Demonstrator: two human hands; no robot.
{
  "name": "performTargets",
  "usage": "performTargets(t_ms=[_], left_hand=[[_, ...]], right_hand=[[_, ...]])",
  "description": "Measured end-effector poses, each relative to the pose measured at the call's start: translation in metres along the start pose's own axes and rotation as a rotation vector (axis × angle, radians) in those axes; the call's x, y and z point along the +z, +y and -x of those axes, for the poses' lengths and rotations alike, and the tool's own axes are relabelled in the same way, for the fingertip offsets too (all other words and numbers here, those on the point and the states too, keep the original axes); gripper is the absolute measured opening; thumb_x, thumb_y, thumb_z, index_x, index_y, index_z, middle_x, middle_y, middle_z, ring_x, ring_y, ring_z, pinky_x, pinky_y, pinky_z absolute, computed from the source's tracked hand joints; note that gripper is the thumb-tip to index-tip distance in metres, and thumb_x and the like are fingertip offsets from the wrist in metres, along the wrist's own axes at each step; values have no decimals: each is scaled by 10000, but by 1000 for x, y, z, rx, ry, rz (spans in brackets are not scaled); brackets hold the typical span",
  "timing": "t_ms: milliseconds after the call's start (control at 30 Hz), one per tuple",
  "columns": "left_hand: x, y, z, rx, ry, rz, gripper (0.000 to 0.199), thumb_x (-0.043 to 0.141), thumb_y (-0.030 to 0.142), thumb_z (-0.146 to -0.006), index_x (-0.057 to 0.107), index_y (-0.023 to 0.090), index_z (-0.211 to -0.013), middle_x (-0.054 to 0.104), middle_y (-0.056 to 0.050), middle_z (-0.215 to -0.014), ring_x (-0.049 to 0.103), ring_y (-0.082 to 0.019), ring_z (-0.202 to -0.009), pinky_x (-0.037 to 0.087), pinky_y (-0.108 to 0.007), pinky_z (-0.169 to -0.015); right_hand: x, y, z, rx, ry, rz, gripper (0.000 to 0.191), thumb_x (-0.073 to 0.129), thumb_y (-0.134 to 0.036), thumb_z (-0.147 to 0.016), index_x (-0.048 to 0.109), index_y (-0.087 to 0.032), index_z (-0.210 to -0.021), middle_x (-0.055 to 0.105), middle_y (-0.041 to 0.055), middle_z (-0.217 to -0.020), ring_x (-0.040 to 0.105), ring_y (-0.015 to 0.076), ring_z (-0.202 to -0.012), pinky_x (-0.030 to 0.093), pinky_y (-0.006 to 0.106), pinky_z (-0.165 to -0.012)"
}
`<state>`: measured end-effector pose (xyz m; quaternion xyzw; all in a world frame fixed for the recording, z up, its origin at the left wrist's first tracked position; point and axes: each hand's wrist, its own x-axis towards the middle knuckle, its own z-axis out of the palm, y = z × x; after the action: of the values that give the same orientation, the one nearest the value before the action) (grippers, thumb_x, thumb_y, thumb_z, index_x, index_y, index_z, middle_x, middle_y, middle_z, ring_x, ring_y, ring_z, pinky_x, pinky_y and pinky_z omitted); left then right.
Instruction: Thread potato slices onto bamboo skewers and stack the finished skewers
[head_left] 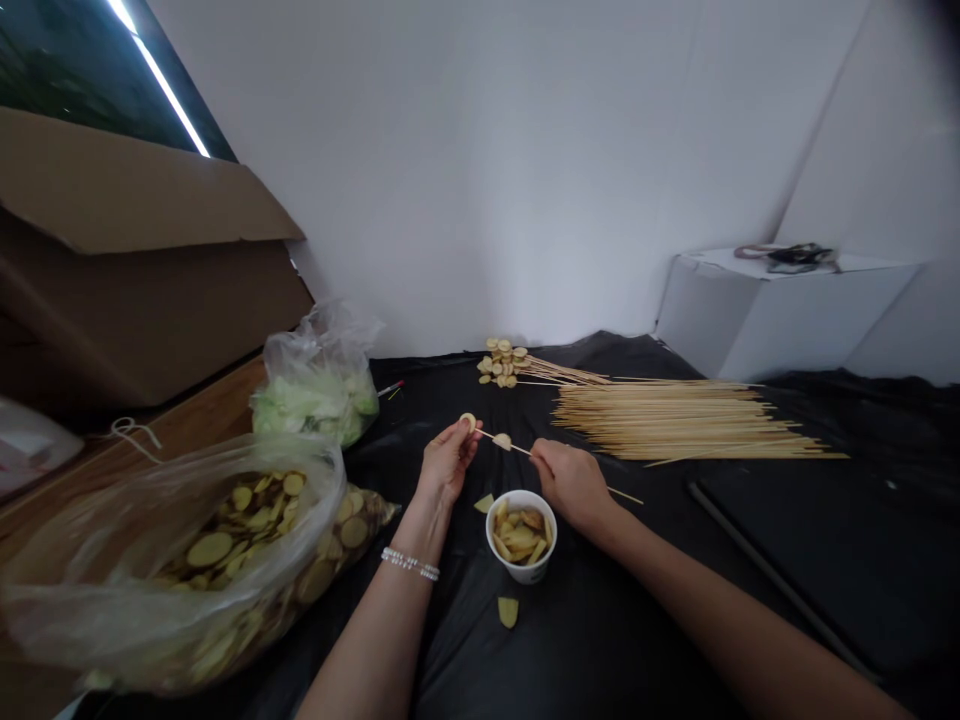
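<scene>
Above the black sheet (600,640), left fingers (459,437) pinch a potato slice (468,421) while right fingers (546,462) grip a bamboo skewer (517,449).

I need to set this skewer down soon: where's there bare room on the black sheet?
Bare black sheet lies right of your right hand, below the loose bamboo skewers, and nearer you than the white cup, around one fallen slice. It's crowded left of your left hand, by the bagged potato slices and bagged pale leaves.

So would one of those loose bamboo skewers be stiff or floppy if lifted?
A bamboo skewer looks light and fairly stiff, though so thin it might snap if bent hard. Being round, it would probably roll on the black sheet if pushed.
</scene>
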<state>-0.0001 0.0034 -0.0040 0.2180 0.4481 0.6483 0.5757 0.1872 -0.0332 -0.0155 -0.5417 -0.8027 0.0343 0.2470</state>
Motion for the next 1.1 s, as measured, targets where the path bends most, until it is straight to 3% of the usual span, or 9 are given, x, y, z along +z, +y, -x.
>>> performTargets(t_ms=[500,800,1100], left_hand=[[3,-6,2,20,-4,-52,61,724,138,-714,698,98,-752,726,-86,-769,634,-69,-590,484,-144,-541],[4,-6,3,40,-3,-71,115,762,171,-672,703,107,-747,726,-82,-769,632,-69,-598,483,-145,-550],[8,-8,7,50,-1,-94,136,778,191,-652,700,109,-728,729,-90,-790,625,-66,-603,474,-152,-570]], right_hand=[[-6,-5,1,38,-24,77,205,386,-243,-928,573,-204,-853,660,18,-826,583,138,-752,270,250,-612],[-4,-7,2,26,-113,104,230,349,-267,-949,567,-203,-911,681,26,-834,607,144,-725,243,262,-569],[-6,-6,1,52,-48,100,192,399,-258,-925,578,-211,-871,667,24,-821,597,142,-748,261,261,-589]])
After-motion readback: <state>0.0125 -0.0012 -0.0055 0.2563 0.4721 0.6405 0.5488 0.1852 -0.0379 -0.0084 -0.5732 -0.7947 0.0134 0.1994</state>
